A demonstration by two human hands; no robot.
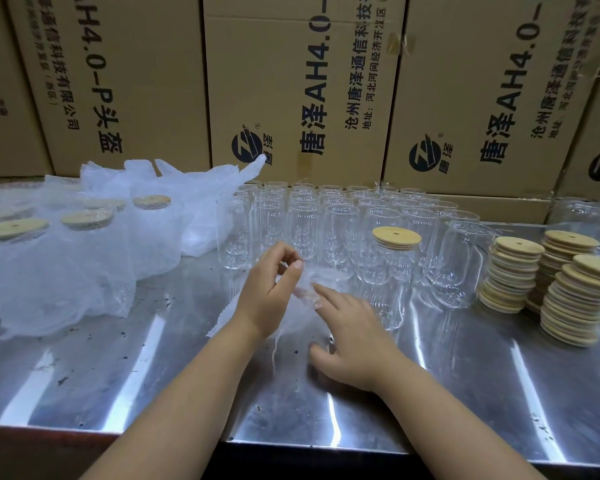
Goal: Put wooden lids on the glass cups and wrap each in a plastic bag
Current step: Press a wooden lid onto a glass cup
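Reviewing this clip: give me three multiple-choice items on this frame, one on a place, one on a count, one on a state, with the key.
1. Where do the stacks of wooden lids stand on the table?
A. right side
B. left side
C. front edge

2. How many of the unwrapped glass cups carry a lid?
A. none
B. one
C. four

3. What is the left hand doing?
A. lying flat
B. gripping a lid
C. pinching the plastic bag

Key:
1 A: the stacks stand right of the cups.
2 B: only the lidded cup has one.
3 C: thumb and finger meet on the clear film.
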